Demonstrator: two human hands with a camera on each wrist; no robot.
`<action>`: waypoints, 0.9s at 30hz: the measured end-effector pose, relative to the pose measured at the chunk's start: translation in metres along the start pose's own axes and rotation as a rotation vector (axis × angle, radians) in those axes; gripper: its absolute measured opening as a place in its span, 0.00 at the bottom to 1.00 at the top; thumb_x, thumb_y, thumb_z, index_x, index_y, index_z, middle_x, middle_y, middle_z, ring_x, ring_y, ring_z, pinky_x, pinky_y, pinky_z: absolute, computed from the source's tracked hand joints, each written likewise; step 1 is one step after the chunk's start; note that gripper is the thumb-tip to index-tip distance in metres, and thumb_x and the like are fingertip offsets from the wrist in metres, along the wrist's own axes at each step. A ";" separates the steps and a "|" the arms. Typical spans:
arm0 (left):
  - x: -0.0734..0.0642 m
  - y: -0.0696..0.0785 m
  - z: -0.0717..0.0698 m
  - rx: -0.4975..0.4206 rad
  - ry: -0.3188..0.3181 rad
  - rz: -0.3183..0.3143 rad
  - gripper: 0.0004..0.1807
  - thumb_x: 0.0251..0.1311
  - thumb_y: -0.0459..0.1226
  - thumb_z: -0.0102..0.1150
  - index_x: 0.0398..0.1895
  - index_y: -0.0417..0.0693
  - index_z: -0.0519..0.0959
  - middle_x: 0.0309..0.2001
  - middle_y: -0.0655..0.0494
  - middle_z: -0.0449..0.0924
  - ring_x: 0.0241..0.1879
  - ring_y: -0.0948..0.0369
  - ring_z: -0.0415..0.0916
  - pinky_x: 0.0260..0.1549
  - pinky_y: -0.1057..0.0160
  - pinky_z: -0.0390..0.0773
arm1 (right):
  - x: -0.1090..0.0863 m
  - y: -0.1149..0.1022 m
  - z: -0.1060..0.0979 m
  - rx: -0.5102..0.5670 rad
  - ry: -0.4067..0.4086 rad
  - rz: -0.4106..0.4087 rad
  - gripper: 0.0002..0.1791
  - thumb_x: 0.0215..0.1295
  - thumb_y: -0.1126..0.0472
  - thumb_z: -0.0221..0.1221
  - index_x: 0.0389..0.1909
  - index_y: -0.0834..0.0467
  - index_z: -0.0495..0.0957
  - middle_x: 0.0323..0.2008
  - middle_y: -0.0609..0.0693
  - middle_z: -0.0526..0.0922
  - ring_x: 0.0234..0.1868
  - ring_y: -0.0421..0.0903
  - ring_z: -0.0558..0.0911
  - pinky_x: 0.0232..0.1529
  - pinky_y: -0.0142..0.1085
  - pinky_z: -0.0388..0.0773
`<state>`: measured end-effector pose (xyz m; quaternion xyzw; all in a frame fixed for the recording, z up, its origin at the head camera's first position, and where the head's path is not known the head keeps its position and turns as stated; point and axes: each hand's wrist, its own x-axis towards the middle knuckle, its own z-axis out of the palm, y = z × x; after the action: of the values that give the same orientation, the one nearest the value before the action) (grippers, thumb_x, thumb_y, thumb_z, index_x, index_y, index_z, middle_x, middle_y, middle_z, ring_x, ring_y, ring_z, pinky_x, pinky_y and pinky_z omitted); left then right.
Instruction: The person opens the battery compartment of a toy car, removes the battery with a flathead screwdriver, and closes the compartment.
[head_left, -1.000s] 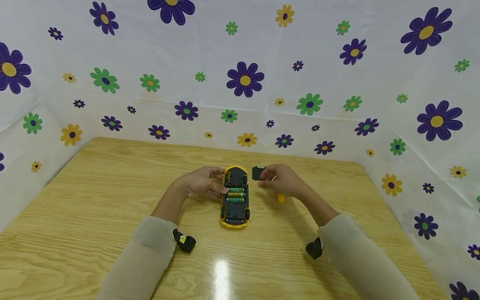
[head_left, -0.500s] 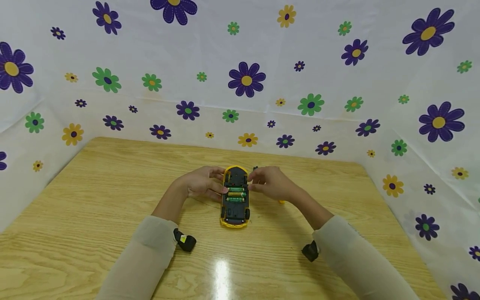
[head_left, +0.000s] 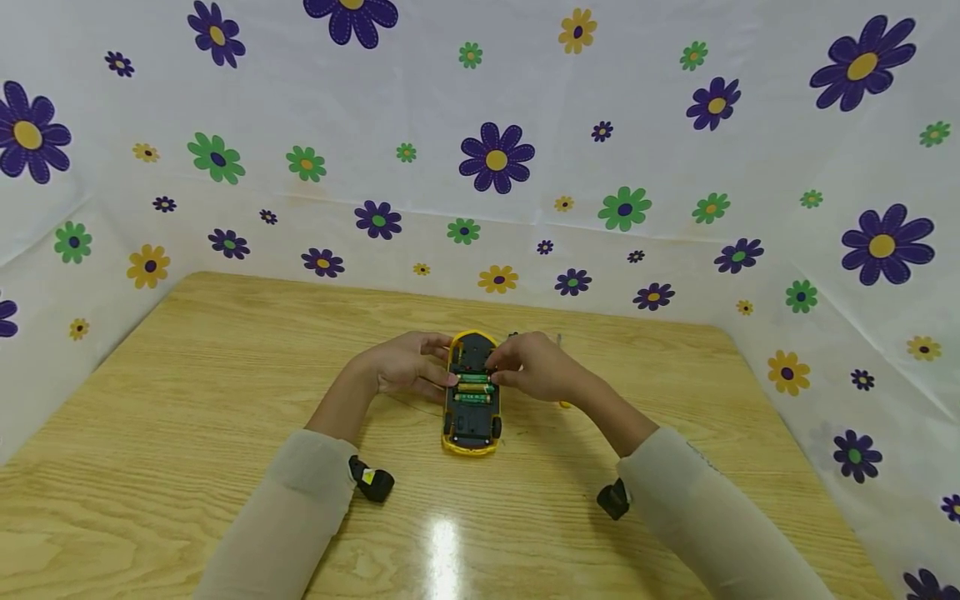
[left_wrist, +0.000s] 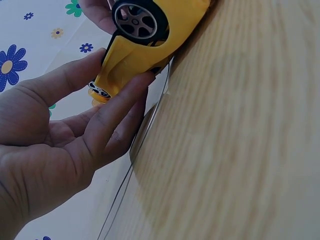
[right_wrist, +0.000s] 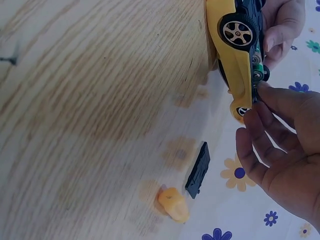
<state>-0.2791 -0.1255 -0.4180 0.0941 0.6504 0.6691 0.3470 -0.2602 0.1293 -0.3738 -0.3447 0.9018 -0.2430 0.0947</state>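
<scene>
A yellow toy car (head_left: 472,429) lies upside down on the table, its black underside facing up. Several green batteries (head_left: 472,389) sit side by side in the uncovered compartment. My left hand (head_left: 397,364) holds the car's left side, thumb at the edge of the underside and fingers along the body. Across from it, my right hand (head_left: 542,368) has thumb and bent fingertips at the car's right edge, the thumb by a battery end in the right wrist view. The exact contact of those fingertips is partly hidden.
The black battery cover (right_wrist: 198,171) lies on the table beyond the right hand, mostly hidden in the head view. Close to it is a screwdriver with a yellow handle (right_wrist: 174,204). A flower-print cloth (head_left: 360,133) surrounds the wooden table (head_left: 225,367) at back and sides.
My right hand has moved left, from over the black cover to the car's right edge by the batteries. The left hand and the car have stayed in place.
</scene>
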 end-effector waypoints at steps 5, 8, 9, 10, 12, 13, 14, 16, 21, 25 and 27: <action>0.000 0.000 0.000 -0.004 0.000 -0.003 0.43 0.62 0.22 0.65 0.78 0.40 0.55 0.69 0.37 0.60 0.55 0.46 0.79 0.53 0.47 0.84 | 0.003 0.002 0.002 0.006 -0.006 0.010 0.10 0.68 0.66 0.66 0.48 0.61 0.87 0.40 0.49 0.86 0.41 0.44 0.84 0.43 0.38 0.84; 0.000 0.000 0.000 -0.003 -0.001 -0.005 0.43 0.62 0.22 0.65 0.78 0.40 0.57 0.69 0.37 0.61 0.55 0.46 0.79 0.53 0.47 0.84 | 0.004 0.002 0.002 0.010 -0.005 0.009 0.10 0.68 0.66 0.66 0.48 0.61 0.86 0.38 0.48 0.86 0.40 0.43 0.83 0.43 0.38 0.84; 0.000 0.000 0.000 -0.003 -0.001 -0.005 0.42 0.62 0.22 0.65 0.77 0.40 0.57 0.68 0.37 0.62 0.55 0.46 0.79 0.53 0.47 0.84 | 0.004 0.002 0.002 0.009 -0.004 0.007 0.10 0.68 0.66 0.66 0.48 0.60 0.86 0.38 0.48 0.86 0.40 0.43 0.83 0.43 0.38 0.84; 0.000 0.000 0.000 -0.004 -0.001 -0.005 0.42 0.62 0.22 0.65 0.77 0.40 0.58 0.68 0.37 0.62 0.55 0.46 0.80 0.53 0.47 0.84 | 0.005 0.003 0.002 0.008 -0.004 0.006 0.09 0.68 0.66 0.66 0.48 0.60 0.87 0.39 0.49 0.86 0.40 0.43 0.83 0.43 0.38 0.84; 0.000 -0.001 0.000 -0.004 -0.002 -0.005 0.41 0.62 0.22 0.65 0.77 0.40 0.58 0.68 0.37 0.62 0.55 0.46 0.80 0.54 0.47 0.84 | 0.005 0.004 0.003 0.007 -0.004 0.003 0.09 0.68 0.66 0.66 0.48 0.60 0.87 0.41 0.49 0.87 0.41 0.43 0.83 0.43 0.38 0.84; 0.000 -0.001 0.000 -0.005 -0.002 -0.005 0.41 0.62 0.22 0.65 0.77 0.40 0.58 0.68 0.37 0.62 0.55 0.46 0.80 0.53 0.47 0.84 | 0.006 0.004 0.003 0.009 -0.003 0.000 0.09 0.68 0.66 0.66 0.48 0.59 0.87 0.42 0.50 0.87 0.41 0.43 0.84 0.44 0.38 0.84; 0.000 -0.001 0.000 -0.005 -0.002 -0.006 0.41 0.62 0.22 0.64 0.77 0.40 0.58 0.68 0.37 0.62 0.55 0.46 0.80 0.53 0.47 0.84 | 0.006 0.005 0.003 0.012 -0.003 -0.002 0.09 0.69 0.66 0.66 0.48 0.59 0.87 0.43 0.50 0.87 0.42 0.44 0.84 0.44 0.38 0.84; 0.000 -0.001 0.000 -0.005 -0.003 -0.007 0.41 0.62 0.22 0.64 0.77 0.39 0.58 0.68 0.37 0.62 0.55 0.46 0.80 0.54 0.47 0.84 | 0.006 0.006 0.003 0.017 0.001 -0.008 0.09 0.69 0.65 0.66 0.48 0.59 0.87 0.44 0.50 0.87 0.42 0.44 0.84 0.44 0.39 0.85; 0.000 0.000 0.000 -0.009 -0.006 -0.009 0.42 0.62 0.22 0.64 0.77 0.39 0.56 0.69 0.37 0.60 0.55 0.45 0.79 0.54 0.47 0.84 | 0.006 0.010 0.004 0.022 0.025 -0.037 0.08 0.69 0.65 0.66 0.47 0.58 0.88 0.42 0.50 0.87 0.43 0.45 0.85 0.45 0.40 0.85; 0.001 0.000 0.000 -0.010 -0.006 -0.009 0.41 0.63 0.22 0.63 0.77 0.39 0.56 0.70 0.37 0.60 0.55 0.45 0.80 0.53 0.47 0.84 | 0.006 0.012 0.005 0.029 0.048 -0.053 0.08 0.69 0.64 0.66 0.46 0.58 0.88 0.42 0.49 0.86 0.42 0.44 0.84 0.43 0.39 0.85; 0.001 0.000 -0.001 -0.010 -0.008 -0.010 0.41 0.63 0.21 0.63 0.77 0.38 0.57 0.69 0.36 0.60 0.55 0.45 0.80 0.53 0.47 0.84 | 0.006 0.013 0.006 0.036 0.051 -0.049 0.08 0.69 0.63 0.66 0.46 0.57 0.88 0.41 0.48 0.86 0.41 0.43 0.83 0.42 0.38 0.84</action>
<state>-0.2798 -0.1256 -0.4184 0.0920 0.6461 0.6702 0.3534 -0.2700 0.1316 -0.3855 -0.3586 0.8906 -0.2702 0.0718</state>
